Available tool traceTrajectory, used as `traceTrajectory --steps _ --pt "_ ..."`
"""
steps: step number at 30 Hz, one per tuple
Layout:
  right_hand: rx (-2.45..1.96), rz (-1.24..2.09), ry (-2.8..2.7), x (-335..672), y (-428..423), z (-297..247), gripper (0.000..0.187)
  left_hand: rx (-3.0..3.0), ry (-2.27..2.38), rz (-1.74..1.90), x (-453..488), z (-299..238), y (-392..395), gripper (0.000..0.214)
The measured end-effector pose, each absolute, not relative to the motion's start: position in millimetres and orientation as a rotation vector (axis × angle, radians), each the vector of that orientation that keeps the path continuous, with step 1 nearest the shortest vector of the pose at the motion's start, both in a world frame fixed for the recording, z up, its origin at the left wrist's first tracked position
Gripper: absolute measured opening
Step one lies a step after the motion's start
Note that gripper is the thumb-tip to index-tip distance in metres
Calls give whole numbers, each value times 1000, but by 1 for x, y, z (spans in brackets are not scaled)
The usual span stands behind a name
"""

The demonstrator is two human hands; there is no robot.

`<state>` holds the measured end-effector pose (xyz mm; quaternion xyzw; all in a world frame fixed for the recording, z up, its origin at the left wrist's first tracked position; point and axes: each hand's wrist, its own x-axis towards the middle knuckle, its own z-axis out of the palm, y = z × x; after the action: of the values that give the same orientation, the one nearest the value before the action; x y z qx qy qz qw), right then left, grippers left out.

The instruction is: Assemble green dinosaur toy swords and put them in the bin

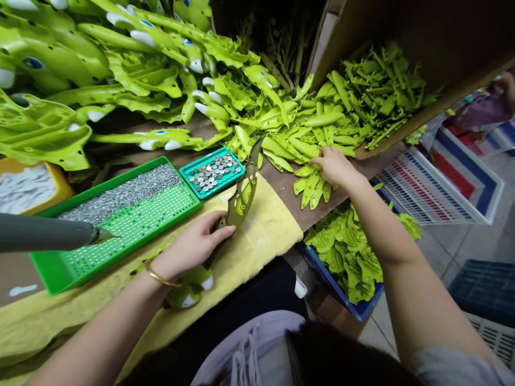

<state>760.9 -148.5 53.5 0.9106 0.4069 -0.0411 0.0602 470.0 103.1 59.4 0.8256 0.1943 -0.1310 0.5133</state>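
Olive plastic part (pixel 234 216) sits tilted over the yellow cloth (pixel 277 225), lower end pinched between thumb and fingers of the left hand (pixel 201 236); small lime pieces (pixel 244 197) show against its inner side. Right hand (pixel 333 167) reaches to the table edge, fingers bent and fingertips at a fan of lime leaf-shaped pieces (pixel 311 188); can't tell if it grips one. Bigger leaf pile just beyond, spilling from a cardboard box (pixel 386 27). Teal tray (pixel 203 195) of metal discs near the olive part, green tray (pixel 50 273) of small metal bits beside it, grey screwdriver (pixel 44 232) tip above. Blue crate (pixel 368 308) of lime parts below the right forearm.
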Motion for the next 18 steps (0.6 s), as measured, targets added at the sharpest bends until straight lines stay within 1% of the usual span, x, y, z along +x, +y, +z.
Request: traceTrajectory --steps 3,6,8,10,12,14,16,18 --pt "2770 -118 1326 763 -145 52 40 2014 435 -395 468 61 100 50" --pt "2931 -111 1456 764 -143 60 31 2027 423 -429 463 62 100 49" --pt "3151 -73 1598 759 -141 67 32 2044 432 -447 460 59 103 49" --pt "3385 -97 1720 746 -134 69 39 2045 457 -474 459 55 107 51" --pt "3533 -264 1777 722 -122 67 48 2021 476 -489 459 50 110 50" --pt "3520 -547 1842 692 -108 61 50 1971 476 -495 459 46 111 44" --pt "3349 -778 1934 662 -95 55 51 1897 493 -477 459 44 111 38" --pt "3099 -833 2012 638 -86 50 54 1837 624 -384 459 42 110 34"
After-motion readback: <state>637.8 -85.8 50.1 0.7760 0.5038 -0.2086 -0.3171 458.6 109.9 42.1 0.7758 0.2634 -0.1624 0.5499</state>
